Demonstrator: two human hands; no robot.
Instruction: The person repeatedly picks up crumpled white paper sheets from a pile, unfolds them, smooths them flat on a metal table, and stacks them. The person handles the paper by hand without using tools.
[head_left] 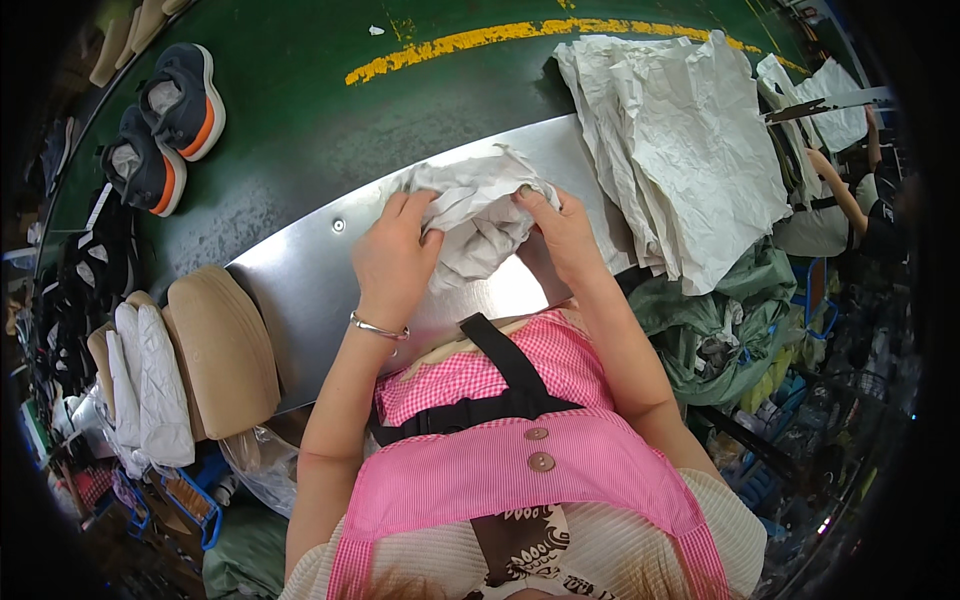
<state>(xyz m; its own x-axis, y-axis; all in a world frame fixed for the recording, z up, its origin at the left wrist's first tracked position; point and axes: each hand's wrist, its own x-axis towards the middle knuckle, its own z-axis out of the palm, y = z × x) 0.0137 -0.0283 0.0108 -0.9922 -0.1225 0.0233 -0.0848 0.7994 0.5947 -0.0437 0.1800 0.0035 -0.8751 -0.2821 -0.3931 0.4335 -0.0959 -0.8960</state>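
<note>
A bare metal tabletop (310, 300) runs before the person, with the stack of wrinkled white paper sheets (690, 150) at two o'clock and a pair of dark orange-trimmed sneakers (180, 100) at ten. At twelve o'clock, the crumpled white paper (475, 215) is pinched between the left hand (400, 255) and right hand (570, 235), fingers curled on its edges. Light, even pressure would probably gather it without tearing. No writing is legible on paper or sneakers.
</note>
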